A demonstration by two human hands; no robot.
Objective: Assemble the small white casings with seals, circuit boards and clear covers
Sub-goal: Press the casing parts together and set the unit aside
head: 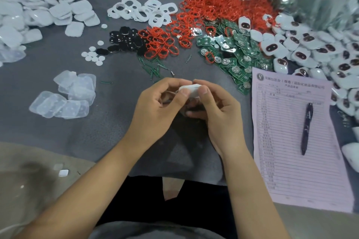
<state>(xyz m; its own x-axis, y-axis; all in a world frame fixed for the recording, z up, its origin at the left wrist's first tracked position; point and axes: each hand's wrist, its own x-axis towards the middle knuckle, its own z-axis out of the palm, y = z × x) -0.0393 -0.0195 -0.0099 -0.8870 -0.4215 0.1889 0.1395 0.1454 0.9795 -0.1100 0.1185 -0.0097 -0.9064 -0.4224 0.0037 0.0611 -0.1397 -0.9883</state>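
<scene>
Casing (189, 89) sits pinched between my two hands above the bench (108, 122), near its front edge. My left hand (155, 103) grips its left end, thumb on top; my right hand (217, 106) grips the right end. Red seals (213, 4), green boards (233, 52) and clear covers (64, 101) lie beyond.
</scene>
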